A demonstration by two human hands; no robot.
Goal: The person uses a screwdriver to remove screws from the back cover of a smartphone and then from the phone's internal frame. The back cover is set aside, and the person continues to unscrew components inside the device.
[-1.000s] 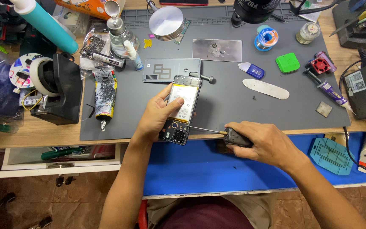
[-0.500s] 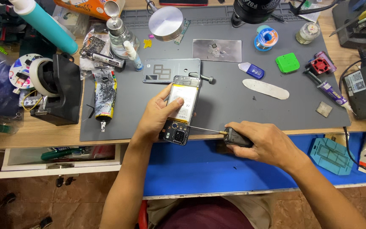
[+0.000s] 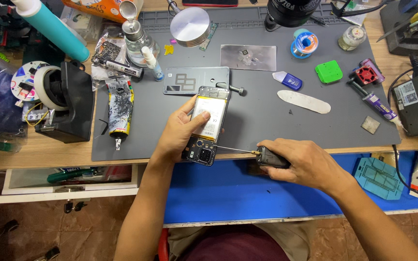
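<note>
Near the frame's centre, the opened black smartphone with its exposed white battery (image 3: 208, 126) lies on the grey mat at the desk (image 3: 49, 150) edge, long axis running up-frame. The left hand (image 3: 182, 133) clasps it, fingers curled around its left side. The right hand (image 3: 306, 162), lower right, grips a black-handled screwdriver (image 3: 252, 154) whose shaft points left into the phone's lower end.
</note>
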